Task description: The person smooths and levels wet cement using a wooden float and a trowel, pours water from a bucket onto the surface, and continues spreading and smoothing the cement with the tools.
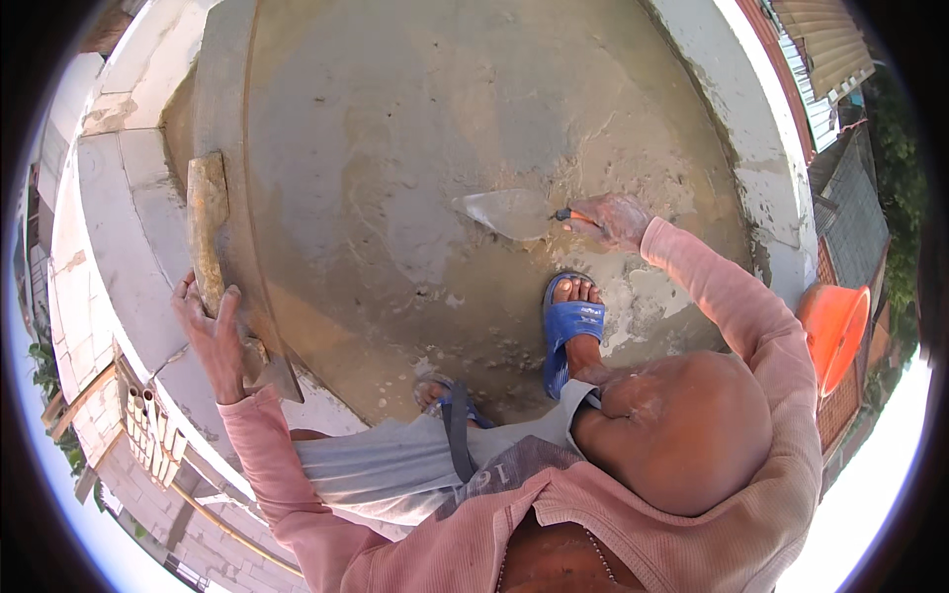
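My right hand is closed around the orange handle of a trowel. Its pale, pointed blade faces left, against the wet grey mortar. On the left, a long screed board lies along the edge of the mortar, with a rough wooden handle on top. My left hand grips the lower end of that handle, thumb on one side and fingers on the other; the palm hides part of the wood.
A pale block wall borders the mortar on the left, another wall on the right. An orange bucket sits by the right wall. My feet, in blue sandals, stand on the mortar. Several tubes show at lower left.
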`<state>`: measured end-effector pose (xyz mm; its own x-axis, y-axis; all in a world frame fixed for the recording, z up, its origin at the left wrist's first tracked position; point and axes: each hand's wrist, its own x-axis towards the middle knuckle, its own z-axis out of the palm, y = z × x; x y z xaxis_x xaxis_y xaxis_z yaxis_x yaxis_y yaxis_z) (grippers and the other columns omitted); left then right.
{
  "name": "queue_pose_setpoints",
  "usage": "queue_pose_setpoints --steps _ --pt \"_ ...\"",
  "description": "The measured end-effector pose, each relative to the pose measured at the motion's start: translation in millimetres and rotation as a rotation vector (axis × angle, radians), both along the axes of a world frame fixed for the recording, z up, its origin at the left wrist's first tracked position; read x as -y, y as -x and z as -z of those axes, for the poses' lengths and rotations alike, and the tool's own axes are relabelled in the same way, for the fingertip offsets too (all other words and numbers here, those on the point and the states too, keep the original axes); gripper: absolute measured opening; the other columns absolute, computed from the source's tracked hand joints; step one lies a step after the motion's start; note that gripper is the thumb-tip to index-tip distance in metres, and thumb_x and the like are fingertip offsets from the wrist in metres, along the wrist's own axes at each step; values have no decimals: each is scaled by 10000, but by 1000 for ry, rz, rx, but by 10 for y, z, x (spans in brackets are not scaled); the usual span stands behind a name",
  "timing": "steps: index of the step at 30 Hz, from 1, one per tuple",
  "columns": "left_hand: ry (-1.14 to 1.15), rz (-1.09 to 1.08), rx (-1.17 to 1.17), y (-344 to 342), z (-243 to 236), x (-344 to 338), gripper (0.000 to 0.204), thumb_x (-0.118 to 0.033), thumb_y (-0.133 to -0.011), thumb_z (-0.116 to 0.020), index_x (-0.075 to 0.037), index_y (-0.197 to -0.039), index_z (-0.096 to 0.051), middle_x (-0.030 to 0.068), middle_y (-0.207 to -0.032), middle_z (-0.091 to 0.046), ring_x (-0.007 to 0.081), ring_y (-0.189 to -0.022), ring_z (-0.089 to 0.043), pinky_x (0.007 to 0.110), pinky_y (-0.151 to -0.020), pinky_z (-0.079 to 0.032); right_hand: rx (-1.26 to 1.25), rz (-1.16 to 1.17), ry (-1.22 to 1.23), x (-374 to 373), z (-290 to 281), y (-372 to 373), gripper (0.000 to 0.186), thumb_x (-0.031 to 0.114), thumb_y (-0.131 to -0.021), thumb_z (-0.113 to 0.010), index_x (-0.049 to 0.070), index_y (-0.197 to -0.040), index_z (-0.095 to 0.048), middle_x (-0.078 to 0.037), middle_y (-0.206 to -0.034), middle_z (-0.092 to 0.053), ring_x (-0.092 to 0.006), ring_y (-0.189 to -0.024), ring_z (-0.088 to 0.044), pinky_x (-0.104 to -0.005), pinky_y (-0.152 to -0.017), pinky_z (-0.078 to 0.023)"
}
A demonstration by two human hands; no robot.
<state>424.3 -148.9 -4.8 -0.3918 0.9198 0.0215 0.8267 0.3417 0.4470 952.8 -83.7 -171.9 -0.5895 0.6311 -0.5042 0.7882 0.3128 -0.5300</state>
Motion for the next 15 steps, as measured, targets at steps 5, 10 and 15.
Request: queue_pose_setpoints --steps 5,10,15 --pt "13 23 -85 32 -40 2 523 -220 -823 -662 72 -1236 -531 156 -1332 -421 308 -1238 -426 394 -1050 -328 -7 -12 68 -71 -306 16 428 487 -950 -490 108 -1093 -628 -176 -919 -673 -397 -880 -637 -479 -762 -487" --pt "-44 -36 112 12 -131 50 507 -218 -820 -660 67 -1223 -543 150 -1311 -428 295 -1206 -442 385 -1035 -334 111 515 -368 -1898 -68 -399 528 539 -972 -391 126 -1207 -621 -185 -1036 -673 -362 -1013 -626 -443 -904 -467" --pt "-9 -18 -36 -66 -148 -8 524 -200 -820 -660 61 -1251 -516 152 -1271 -441 284 -1186 -450 374 -1024 -339 166 659 -393 -2882 256 -590 563 576 -956 -407 132 -1230 -618 -148 -967 -681 -303 -857 -652 -452 -821 -487"
